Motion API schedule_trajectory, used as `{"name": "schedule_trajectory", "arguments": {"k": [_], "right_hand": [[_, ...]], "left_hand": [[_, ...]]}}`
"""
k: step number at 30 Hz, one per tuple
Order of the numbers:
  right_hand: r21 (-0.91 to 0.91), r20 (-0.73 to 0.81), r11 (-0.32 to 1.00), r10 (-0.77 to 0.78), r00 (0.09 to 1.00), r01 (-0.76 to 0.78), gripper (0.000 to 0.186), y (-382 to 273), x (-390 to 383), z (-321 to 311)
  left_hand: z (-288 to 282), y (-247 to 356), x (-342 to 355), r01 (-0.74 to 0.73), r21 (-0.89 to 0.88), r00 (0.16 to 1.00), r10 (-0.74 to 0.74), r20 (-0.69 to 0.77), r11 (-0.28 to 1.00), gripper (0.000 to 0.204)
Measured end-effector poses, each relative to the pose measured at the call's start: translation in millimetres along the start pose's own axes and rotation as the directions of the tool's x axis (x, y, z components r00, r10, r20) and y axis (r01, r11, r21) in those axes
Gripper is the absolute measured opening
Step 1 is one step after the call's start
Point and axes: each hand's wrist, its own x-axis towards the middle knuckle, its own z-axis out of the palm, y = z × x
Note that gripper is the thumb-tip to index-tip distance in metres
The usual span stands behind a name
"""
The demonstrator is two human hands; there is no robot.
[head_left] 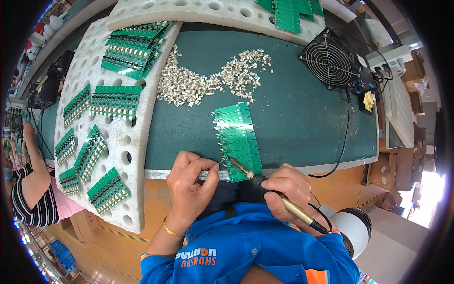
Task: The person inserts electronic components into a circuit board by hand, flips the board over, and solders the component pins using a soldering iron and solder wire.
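Note:
A panel of green circuit boards [239, 132] lies on the dark green bench mat, its near end at the metal edge. Small white connectors line its left side. My right hand [288, 189] grips a soldering iron [299, 212] with a gold-coloured handle, its tip down at the panel's lower left part. Beside that edge, my left hand [191, 184] is closed in a pinch on a thin strand of solder wire [221, 161], which reaches toward the iron's tip. The rest of the wire is hidden by my fingers.
Loose white connectors [182, 85] are heaped beyond the panel. A white foam board [135, 156] with populated circuit boards [113, 102] stands left; another foam sheet [189, 12] lies behind. A black fan [328, 59] is at far right. Another person's arm [35, 161] shows far left.

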Motion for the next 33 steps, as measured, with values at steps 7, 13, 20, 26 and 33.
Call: {"name": "schedule_trajectory", "arguments": {"k": [7,13,20,26,33], "right_hand": [[0.006,-0.004,1.000,0.007,1.000,-0.007,0.022,1.1,-1.9,0.0],[0.004,-0.013,1.000,0.007,1.000,-0.007,0.023,1.8,-1.9,0.7],[-0.002,-0.008,1.000,-0.002,1.000,0.002,0.024,0.7,-0.8,0.6],[-0.026,0.020,0.999,-0.033,0.999,0.034,0.026,0.8,-2.2,0.3],[-0.017,0.026,0.999,-0.043,0.999,0.043,0.027,1.3,-3.4,0.6]], "left_hand": [[0.1,0.8,0.6,-0.019,0.017,1.000,0.018,0.006,1.000,0.010],[0.0,2.9,1.0,0.016,0.035,1.000,-0.016,0.014,0.999,0.009],[4.8,-2.4,0.0,-0.052,0.000,0.998,0.052,-0.030,0.999,0.009],[4.5,-1.5,-1.0,-0.056,0.038,0.998,0.057,-0.023,0.998,0.010],[5.0,-1.4,-1.6,-0.063,0.034,0.997,0.065,-0.034,0.997,0.010]]}}
